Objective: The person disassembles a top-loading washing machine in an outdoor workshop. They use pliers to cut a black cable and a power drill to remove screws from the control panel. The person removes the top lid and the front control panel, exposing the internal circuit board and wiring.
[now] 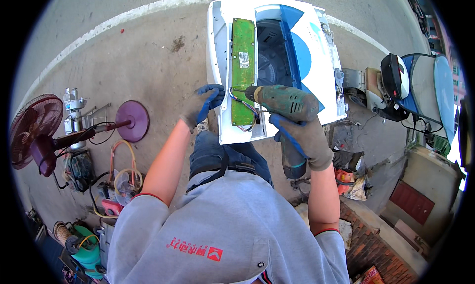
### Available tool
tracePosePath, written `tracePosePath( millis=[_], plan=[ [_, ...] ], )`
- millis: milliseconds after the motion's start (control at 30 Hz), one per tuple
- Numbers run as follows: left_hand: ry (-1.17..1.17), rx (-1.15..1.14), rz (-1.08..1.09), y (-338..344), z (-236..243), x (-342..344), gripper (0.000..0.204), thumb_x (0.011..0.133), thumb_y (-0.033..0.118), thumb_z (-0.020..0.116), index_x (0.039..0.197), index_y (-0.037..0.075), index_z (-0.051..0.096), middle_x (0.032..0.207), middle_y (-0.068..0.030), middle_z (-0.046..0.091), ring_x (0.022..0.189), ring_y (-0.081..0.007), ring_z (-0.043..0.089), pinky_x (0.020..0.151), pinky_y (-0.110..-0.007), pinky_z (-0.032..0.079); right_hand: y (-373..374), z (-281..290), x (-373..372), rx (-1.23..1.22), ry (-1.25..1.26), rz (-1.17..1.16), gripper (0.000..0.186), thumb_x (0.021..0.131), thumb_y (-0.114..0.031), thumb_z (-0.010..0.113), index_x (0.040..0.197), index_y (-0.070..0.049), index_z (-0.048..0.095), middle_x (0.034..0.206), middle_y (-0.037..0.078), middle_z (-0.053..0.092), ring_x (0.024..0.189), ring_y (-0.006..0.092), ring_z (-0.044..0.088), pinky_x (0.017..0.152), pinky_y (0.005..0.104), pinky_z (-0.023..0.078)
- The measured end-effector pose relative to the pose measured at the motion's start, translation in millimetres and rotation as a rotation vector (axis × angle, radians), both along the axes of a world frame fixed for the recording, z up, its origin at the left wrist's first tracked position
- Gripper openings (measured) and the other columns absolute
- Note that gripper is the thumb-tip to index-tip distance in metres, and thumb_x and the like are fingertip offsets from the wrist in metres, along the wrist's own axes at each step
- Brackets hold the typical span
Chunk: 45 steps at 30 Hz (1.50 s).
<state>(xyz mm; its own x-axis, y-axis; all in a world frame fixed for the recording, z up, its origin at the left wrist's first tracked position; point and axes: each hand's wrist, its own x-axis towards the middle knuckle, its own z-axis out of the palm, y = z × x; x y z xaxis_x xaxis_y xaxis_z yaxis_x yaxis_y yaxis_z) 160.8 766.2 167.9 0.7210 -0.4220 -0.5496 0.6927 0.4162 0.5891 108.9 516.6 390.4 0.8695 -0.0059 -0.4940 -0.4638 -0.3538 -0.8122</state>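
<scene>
My right hand (pixel 311 144), in a grey and blue work glove, grips a worn green cordless drill (pixel 289 102). The drill points left, its bit tip against or just over a long green circuit board (pixel 242 51). That board lies in the opened top panel of a white washing machine (pixel 319 46), with loose wires (pixel 237 98) bunched at its near part. Just left of the machine's edge is my gloved left hand (pixel 204 105), fingers curled together; what they hold, if anything, is hidden. A blue folding lid (pixel 299 56) stands partly raised over the drum.
Left on the concrete are a purple fan (pixel 42 140) with a round base (pixel 132 121), hoses (pixel 126 173) and a green tank (pixel 89 254). A scooter (pixel 391 86) stands to the right. Orange and black items (pixel 346 177) lie near a brick wall (pixel 376 239).
</scene>
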Motion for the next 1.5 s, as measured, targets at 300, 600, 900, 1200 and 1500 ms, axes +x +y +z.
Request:
tracePosePath(
  millis=[300, 600, 900, 1200, 1500],
  plan=[
    [0.01, 0.109, -0.077, -10, 6, 9, 0.026, 0.097, 0.01, 0.05, 0.117, -0.004, 0.06, 0.101, -0.0077, 0.065, 0.085, -0.0133, 0.06, 0.08, -0.028, 0.051, 33, 23, 23, -0.037, -0.015, 0.107, 0.039, 0.087, -0.021, 0.069, 0.119, -0.001, 0.061, 0.107, 0.013, 0.068, 0.094, 0.0194, 0.064, 0.084, 0.0342, 0.049],
    [0.031, 0.03, 0.057, -11, -1, 5, 0.023, 0.098, 0.009, 0.05, 0.114, -0.002, 0.061, 0.097, -0.0076, 0.065, 0.081, -0.0142, 0.06, 0.075, -0.028, 0.052, 39, 33, 28, -0.129, 0.052, 0.104, 0.042, 0.086, -0.023, 0.07, 0.121, -0.002, 0.06, 0.11, 0.014, 0.067, 0.096, 0.021, 0.064, 0.086, 0.0345, 0.049],
    [-0.183, 0.399, -0.069, -10, 54, 8, 0.027, 0.093, 0.023, 0.06, 0.11, 0.002, 0.064, 0.083, -0.0011, 0.062, 0.067, -0.0077, 0.052, 0.06, -0.022, 0.045, 35, 29, 21, -0.129, 0.006, 0.129, 0.038, 0.088, -0.016, 0.066, 0.122, -0.001, 0.056, 0.105, 0.011, 0.067, 0.088, 0.0168, 0.064, 0.081, 0.0331, 0.051],
    [-0.544, 1.027, -0.211, -45, 60, -7, 0.036, 0.078, 0.03, 0.075, 0.102, 0.005, 0.066, 0.091, -0.0143, 0.065, 0.083, -0.0283, 0.064, 0.075, -0.04, 0.05, 29, 26, 21, -0.098, 0.03, 0.095, 0.04, 0.086, -0.02, 0.069, 0.12, -0.002, 0.061, 0.109, 0.015, 0.067, 0.096, 0.0228, 0.064, 0.085, 0.0353, 0.05],
    [-0.569, 1.2, -0.329, -59, 68, 2, 0.038, 0.08, 0.03, 0.07, 0.104, 0.001, 0.064, 0.104, -0.0207, 0.066, 0.099, -0.0353, 0.064, 0.085, -0.043, 0.051, 22, 19, 20, -0.06, 0.037, 0.073, 0.041, 0.085, -0.021, 0.069, 0.12, -0.001, 0.06, 0.108, 0.015, 0.067, 0.095, 0.0226, 0.065, 0.084, 0.0354, 0.05]
  ],
)
